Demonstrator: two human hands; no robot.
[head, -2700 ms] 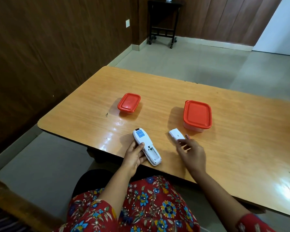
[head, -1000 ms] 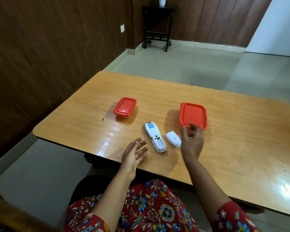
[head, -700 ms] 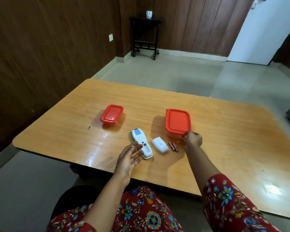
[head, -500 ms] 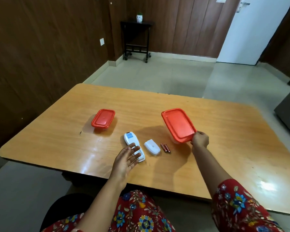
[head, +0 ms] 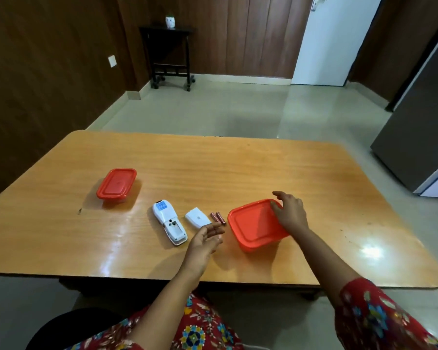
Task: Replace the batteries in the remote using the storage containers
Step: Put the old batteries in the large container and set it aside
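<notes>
Wooden counter [head: 238, 168] is carrying everything. Large container [head: 256, 227], red lid on, is sitting near the front edge, right of centre. It's looking slightly tilted, and I can't tell if it's lying flat. Right hand [head: 290, 213] is lying over its far right corner, thumb on the lid, index finger sticking out past the rim. Can't tell whether the fingers are gripping or just touching. Left hand [head: 205, 239] is hovering just left of that container, fingers loosely spread, holding nothing. Small container [head: 116, 184], red lid also on, is sitting well apart to the left, untouched.

My read: the step in hand is getting the large container open, either to stow the 2 loose batteries or to fetch fresh ones. Can't tell which box is holding what. Next move is calling for a peel at 1 lid corner with the other hand pinning the base, or the box is likely skidding on the glossy top.

Remote [head: 168, 222] is lying face down between the 2 containers: white, blue label at the far end, battery bay open and looking empty. Its cover [head: 197, 217], white, is lying just beside it on the right. 2 batteries [head: 218, 218], reddish, are lying side by side between cover and large container, near the left fingertips. Being round, they're probably rolling if bumped.
</notes>
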